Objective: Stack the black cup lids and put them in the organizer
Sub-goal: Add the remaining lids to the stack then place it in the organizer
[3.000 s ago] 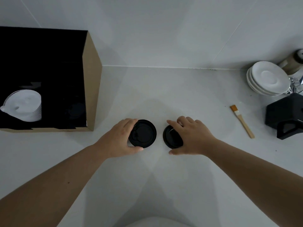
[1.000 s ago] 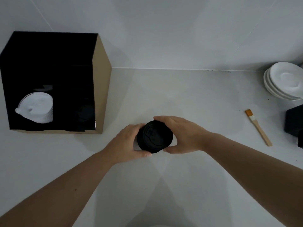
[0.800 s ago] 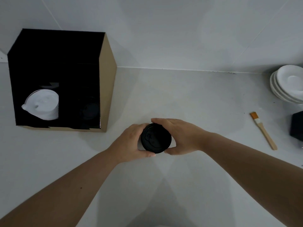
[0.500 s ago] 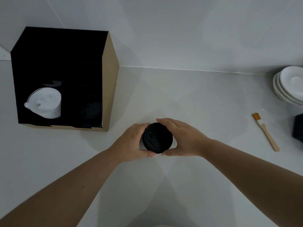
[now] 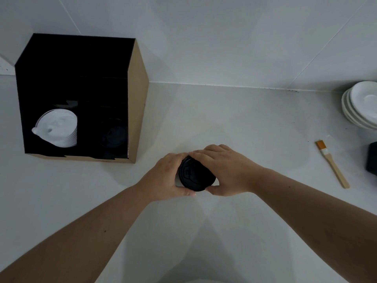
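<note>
The black cup lids [image 5: 194, 176] sit stacked as one round pile at the middle of the white counter. My left hand [image 5: 165, 176] grips the pile's left rim and my right hand [image 5: 226, 170] covers its top and right rim, thumbs meeting at the near edge. The organizer [image 5: 136, 103], a cardboard box with a black interior, stands at the far left. Its left slot holds a pile of white lids [image 5: 58, 127]; in the right slot dark lids [image 5: 113, 133] are faintly visible.
A small wooden brush [image 5: 332, 164] with an orange band lies to the right. White saucers [image 5: 361, 105] are stacked at the far right against the wall, and a black object [image 5: 372, 160] is cut off by the right edge.
Three seconds ago the two lids lay side by side, one under each hand. They are now one pile held between both hands, and my right hand has slid further over its top.
</note>
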